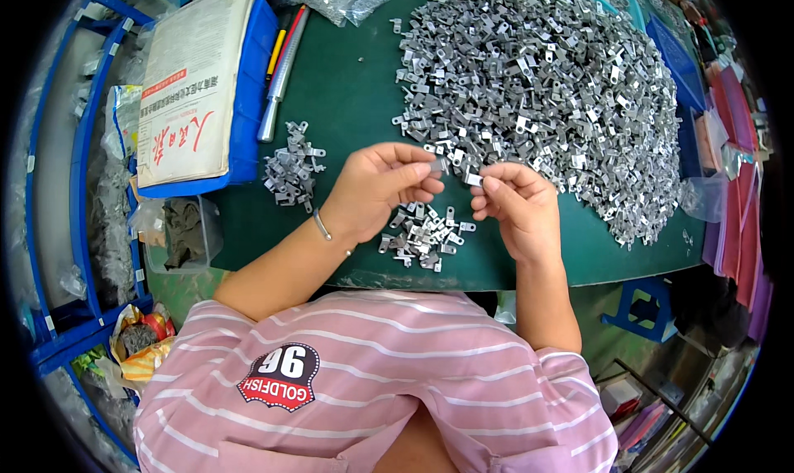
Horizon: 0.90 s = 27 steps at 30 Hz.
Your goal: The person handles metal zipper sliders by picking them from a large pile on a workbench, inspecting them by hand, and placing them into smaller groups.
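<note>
Nearest, the left hand (376, 188) pinches one small metal bracket (438, 165) between thumb and fingertips, the other fingers curled. The right hand (513, 208) is closed the same way on a second bracket (473, 179), the two pieces held near each other above the green mat (347, 101). Below the hands lies a small pile of brackets (426, 237); a second small pile (291, 169) sits to the left. Beyond spreads one huge heap of brackets (538, 84), too many to count. At far left, a blue tray (248, 101) holds a stack of printed paper (186, 84), with two pens (281, 47) and one metal rod (277, 88) beside it.
</note>
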{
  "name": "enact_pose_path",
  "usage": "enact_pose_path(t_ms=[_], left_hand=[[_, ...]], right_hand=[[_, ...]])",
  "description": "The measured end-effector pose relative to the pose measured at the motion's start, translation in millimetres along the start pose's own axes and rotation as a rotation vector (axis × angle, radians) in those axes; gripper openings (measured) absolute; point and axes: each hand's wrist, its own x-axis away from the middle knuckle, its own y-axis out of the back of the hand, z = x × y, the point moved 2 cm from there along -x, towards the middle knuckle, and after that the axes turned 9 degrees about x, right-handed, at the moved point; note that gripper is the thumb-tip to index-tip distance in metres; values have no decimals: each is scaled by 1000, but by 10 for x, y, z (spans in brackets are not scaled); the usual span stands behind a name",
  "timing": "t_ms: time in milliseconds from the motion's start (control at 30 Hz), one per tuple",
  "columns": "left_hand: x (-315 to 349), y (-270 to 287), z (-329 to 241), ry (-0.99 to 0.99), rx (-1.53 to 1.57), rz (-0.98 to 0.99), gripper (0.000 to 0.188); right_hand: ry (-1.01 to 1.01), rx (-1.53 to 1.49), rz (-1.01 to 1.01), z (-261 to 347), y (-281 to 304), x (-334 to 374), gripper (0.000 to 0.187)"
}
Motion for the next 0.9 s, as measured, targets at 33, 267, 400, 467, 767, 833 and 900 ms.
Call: enact_pose_path(t_ms=[33, 267, 400, 467, 767, 833, 900], left_hand=[[33, 7, 25, 32, 52, 15, 18], [118, -19, 11, 125, 170, 80, 17], [138, -23, 9, 105, 168, 76, 16], [152, -16, 8, 104, 149, 71, 15], [364, 20, -133, -491, -1046, 352, 11], [425, 53, -89, -555, -1174, 397, 12], [404, 79, -94, -627, -1143, 427, 15]], right_hand=[[6, 1, 0, -8, -10, 24, 14], [42, -3, 56, 4, -121, 88, 12], [55, 17, 49, -7, -156, 97, 12], [76, 36, 56, -14, -158, 114, 11], [648, 807, 69, 10, -159, 308, 15], [691, 848, 191, -32, -168, 350, 17], [763, 876, 209, 14, -184, 329, 18]])
